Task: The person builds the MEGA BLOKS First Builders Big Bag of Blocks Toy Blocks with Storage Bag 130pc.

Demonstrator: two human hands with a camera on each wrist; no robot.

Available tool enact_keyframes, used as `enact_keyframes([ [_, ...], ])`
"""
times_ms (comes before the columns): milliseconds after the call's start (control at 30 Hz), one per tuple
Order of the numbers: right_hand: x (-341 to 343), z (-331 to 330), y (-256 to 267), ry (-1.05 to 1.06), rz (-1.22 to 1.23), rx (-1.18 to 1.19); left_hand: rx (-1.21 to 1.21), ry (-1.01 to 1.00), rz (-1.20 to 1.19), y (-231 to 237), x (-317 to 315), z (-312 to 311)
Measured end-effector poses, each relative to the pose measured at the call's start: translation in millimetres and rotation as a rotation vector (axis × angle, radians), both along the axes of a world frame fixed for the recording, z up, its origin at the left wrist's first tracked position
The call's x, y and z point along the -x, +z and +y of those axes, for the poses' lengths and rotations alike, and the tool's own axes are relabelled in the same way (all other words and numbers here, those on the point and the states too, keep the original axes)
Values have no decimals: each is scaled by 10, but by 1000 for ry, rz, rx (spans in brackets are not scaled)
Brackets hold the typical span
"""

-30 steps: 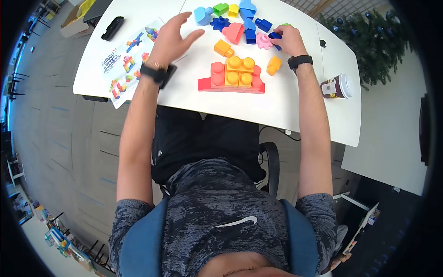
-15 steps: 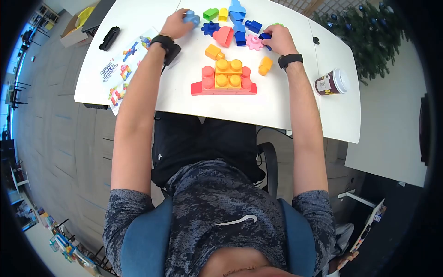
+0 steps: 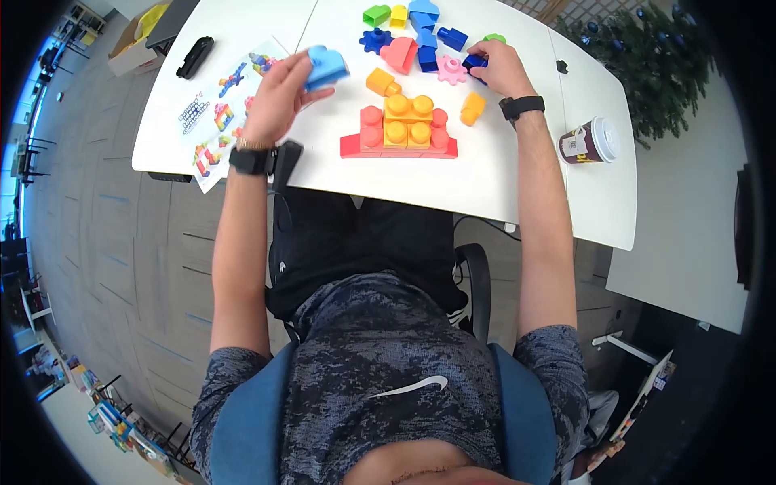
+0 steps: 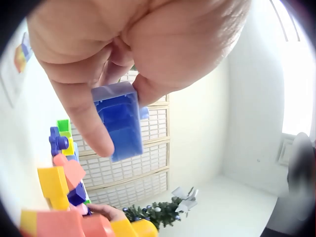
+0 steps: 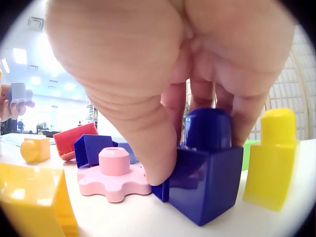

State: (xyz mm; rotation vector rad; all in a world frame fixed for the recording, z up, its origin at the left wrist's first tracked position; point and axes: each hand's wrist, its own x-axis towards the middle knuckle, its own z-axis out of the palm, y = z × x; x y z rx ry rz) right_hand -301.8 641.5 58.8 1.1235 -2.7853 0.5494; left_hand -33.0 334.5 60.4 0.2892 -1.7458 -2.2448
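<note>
Since half a second back, the light blue block (image 3: 326,66) has left its spot toward the back of the table and come in toward the body with the left hand (image 3: 279,101). The right hand (image 3: 508,71) has barely budged.

Going left to right, clock centred on the coral-and-yellow build (image 3: 408,133): the picture sheet (image 3: 214,97) lies around 9. Left hand's between 9 and 10, pinching the light blue block between thumb and fingers, held up off the table between 10 and 11. A loose orange block (image 3: 382,82) sits just past 11. The pink gear (image 3: 451,69) is between 1 and 2, and right beside it the right hand grips a dark blue block (image 5: 202,180), thumb one side, fingers the other. That one looks to be on the table, stud up.

My read: this is the picking-up-pieces step, and the next move calls for turning the light blue block so its hollow side faces down, wherever it's going.

As for how it points: in the head view its stud aims about 12 and its long axis runs roughly 8 to 2. The left wrist view looks straight into the hollow underside, long axis there near 12 to 6.
</note>
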Motion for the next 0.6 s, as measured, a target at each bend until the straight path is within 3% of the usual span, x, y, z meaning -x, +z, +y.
enact_keyframes([
  [133,-89,-73,134,23,-57,-96,35,-14,-28,-214,-496,202],
  [233,-320,-364,277,69,80,-3,-80,9,-37,-278,-727,355],
  [333,-358,-860,361,207,36,-3,-155,15,-29,-364,-806,439],
  [400,-262,-1214,345,464,6,-15,-180,0,-13,-377,-829,461],
  [433,-254,-1354,332,473,6,-12,-210,-24,5,-372,-835,472],
  [533,-251,-1585,267,607,66,-225,-215,-11,1,-356,-881,485],
  [600,-256,-1720,125,551,90,-284,-221,-1,-13,-359,-896,466],
])
